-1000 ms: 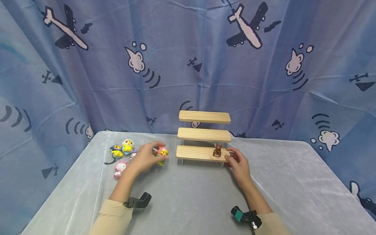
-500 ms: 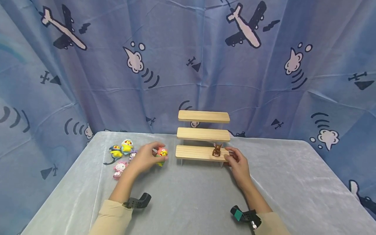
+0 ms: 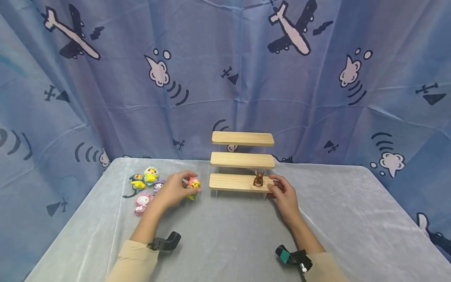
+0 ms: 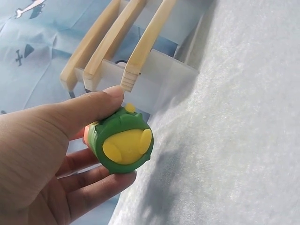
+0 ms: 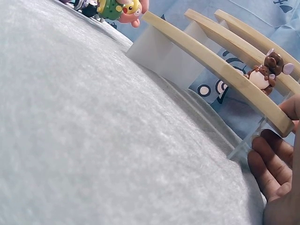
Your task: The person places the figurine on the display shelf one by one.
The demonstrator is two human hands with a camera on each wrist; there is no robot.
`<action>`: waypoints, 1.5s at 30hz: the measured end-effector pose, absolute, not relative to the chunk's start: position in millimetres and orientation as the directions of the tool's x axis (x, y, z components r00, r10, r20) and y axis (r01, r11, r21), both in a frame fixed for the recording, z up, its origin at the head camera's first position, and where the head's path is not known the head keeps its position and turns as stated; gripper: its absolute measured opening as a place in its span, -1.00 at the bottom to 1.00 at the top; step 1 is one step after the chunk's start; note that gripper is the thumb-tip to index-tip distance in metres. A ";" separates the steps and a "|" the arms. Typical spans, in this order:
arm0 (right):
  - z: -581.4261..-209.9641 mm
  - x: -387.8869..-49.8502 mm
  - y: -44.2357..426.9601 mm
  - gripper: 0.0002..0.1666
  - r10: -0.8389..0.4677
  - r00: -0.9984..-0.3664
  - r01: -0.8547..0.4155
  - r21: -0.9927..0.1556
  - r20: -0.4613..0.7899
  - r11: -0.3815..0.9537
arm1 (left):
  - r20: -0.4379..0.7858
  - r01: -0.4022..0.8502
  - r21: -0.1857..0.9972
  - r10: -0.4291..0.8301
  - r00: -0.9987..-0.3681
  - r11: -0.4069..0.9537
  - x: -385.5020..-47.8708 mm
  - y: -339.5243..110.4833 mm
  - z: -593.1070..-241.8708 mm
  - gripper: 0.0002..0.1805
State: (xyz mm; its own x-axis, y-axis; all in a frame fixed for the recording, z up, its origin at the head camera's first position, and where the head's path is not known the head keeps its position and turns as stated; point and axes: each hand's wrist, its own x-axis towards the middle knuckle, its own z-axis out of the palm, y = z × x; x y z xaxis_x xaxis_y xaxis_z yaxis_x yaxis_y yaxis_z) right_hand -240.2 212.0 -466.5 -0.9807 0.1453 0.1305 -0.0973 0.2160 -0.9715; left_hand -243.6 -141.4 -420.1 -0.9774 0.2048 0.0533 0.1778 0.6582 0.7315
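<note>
My left hand point(image 3: 175, 190) holds a small figurine point(image 3: 193, 184) with a pink top, yellow face and green body between thumb and fingers. Its green and yellow underside point(image 4: 124, 145) faces the left wrist view, clear of the table. Left of the three-tier wooden display stand point(image 3: 230, 183), this figurine is apart from the shelves. At the stand's right end, my right hand point(image 3: 287, 197) grips the lowest shelf, thumb near its top and fingers beside the clear support. A brown, big-eared animal figurine point(image 5: 262, 77) sits upright on that lowest shelf, close to the right hand.
Several more figurines are grouped on the left of the table: a yellow one with a dark hood point(image 3: 138, 181), a yellow one with a white cap point(image 3: 151, 175), a purple-and-white one point(image 3: 158, 186) and a pink one point(image 3: 142, 201). A patterned blue curtain point(image 3: 197, 78) hangs behind.
The head view has shifted slightly, so everything sits a little further left. Both hands keep their places and their holds.
</note>
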 end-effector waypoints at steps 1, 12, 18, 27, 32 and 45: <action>-466.4 -240.5 211.8 -0.60 0.144 -0.981 -0.099 -0.971 0.132 0.216 | 0.053 0.177 0.731 0.204 -0.978 0.659 -243.5 -141.6 -420.2 -0.41; -468.0 -242.0 211.9 -0.61 0.140 -0.977 -0.127 -0.970 0.158 0.206 | 0.061 0.184 0.719 0.203 -0.977 0.670 -242.4 -142.4 -421.5 -0.39; -470.0 -242.0 212.3 -0.62 0.139 -0.977 -0.137 -0.972 0.165 0.189 | 0.071 0.188 0.712 0.197 -0.978 0.676 -241.9 -141.6 -422.4 -0.40; -470.7 -240.8 212.3 -0.62 0.143 -0.977 -0.130 -0.972 0.159 0.194 | 0.067 0.184 0.720 0.198 -0.978 0.669 -241.0 -140.6 -422.9 -0.39; -471.0 -240.1 212.6 -0.62 0.141 -0.978 -0.127 -0.973 0.156 0.194 | 0.065 0.186 0.717 0.201 -0.977 0.672 -240.8 -140.0 -423.1 -0.39; -470.2 -240.2 213.1 -0.62 0.140 -0.976 -0.139 -0.971 0.168 0.193 | 0.071 0.201 0.695 0.212 -0.975 0.690 -240.9 -137.8 -425.1 -0.42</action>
